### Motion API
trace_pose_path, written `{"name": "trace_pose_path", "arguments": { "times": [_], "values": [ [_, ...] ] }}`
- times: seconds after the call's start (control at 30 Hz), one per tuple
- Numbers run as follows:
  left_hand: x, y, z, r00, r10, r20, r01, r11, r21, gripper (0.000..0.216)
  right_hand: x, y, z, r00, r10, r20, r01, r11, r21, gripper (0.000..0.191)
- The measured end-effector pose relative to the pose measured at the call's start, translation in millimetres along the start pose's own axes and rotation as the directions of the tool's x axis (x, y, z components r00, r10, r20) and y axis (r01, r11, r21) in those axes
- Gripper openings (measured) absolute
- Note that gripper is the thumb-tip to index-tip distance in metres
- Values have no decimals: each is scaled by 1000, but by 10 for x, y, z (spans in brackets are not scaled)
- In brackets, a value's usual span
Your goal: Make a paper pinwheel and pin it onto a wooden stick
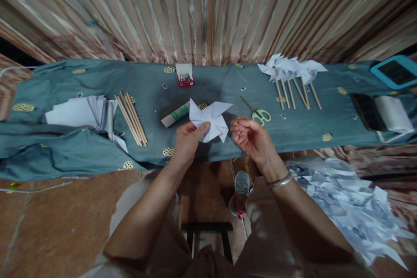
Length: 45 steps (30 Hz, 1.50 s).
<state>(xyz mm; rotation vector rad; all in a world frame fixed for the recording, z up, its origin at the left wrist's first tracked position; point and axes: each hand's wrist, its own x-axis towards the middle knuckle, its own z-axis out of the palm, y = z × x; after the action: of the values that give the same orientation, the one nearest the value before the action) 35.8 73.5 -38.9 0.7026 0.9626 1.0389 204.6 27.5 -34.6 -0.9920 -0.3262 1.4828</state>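
A folded white paper pinwheel (215, 118) is held up over the near part of the table. My left hand (186, 141) grips its left side, with the thumb pressed on the front near the middle. Just to the right of it, apart from the paper, my right hand (253, 140) is closed with its fingers curled and the thumb against them. Whether anything small is pinched there I cannot make out. Scissors with light green handles (260, 116) lie beyond the right hand. A green and white glue tube (176, 114) rests behind the left hand.
Wooden sticks (132, 118) and a stack of paper (80, 112) lie at left. An open red box of small metal pins (185, 79) stands at the back. Pinwheels on sticks (293, 69), a black phone (368, 111) and a blue-framed tablet (395, 71) lie right. Paper pinwheels (352, 200) heap below.
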Motion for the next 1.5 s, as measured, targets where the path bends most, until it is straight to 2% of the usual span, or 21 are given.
{"name": "trace_pose_path", "arguments": {
  "times": [0.13, 0.23, 0.3, 0.37, 0.47, 0.73, 0.97, 1.23, 1.5],
  "values": [
    [22, -27, -5, 999, -37, -5, 37, 999, -14, 35, 70, -8, -42, 989, 52, 135, -56, 998, 28, 19],
    [41, -46, -17, 999, -53, -9, 53, 999, -12, 37, 115, 21, -14, 991, 68, 114, -63, 997, -50, 33],
    [48, -53, -24, 999, -51, -5, 51, 999, 0, 37, 135, 54, 31, 999, 17, 42, -10, 984, -179, 37],
    [51, -55, -29, 998, -57, 0, 57, 998, 17, 38, 147, 85, 83, 995, -94, -21, 82, 943, -323, 38],
    [58, -54, -33, 998, -55, 3, 55, 998, 28, 39, 169, 123, 146, 977, -212, -24, 182, 885, -428, 39],
    [93, -61, -64, 999, 25, 23, -27, 993, 111, 33, 234, 201, 163, 976, -216, -9, 192, 885, -424, 36],
    [91, -73, -59, 999, 4, 36, -9, 993, 115, 34, 197, 145, 150, 972, -234, 5, 206, 848, -488, 38],
    [87, -80, -75, 999, -8, 42, 4, 995, 99, 37, 188, 151, 175, 972, -232, -28, 198, 881, -429, 41],
    [111, -85, -71, 998, 51, 44, -55, 992, 112, 34, 207, 197, 184, 964, -262, -36, 222, 875, -431, 46]
  ]
}}
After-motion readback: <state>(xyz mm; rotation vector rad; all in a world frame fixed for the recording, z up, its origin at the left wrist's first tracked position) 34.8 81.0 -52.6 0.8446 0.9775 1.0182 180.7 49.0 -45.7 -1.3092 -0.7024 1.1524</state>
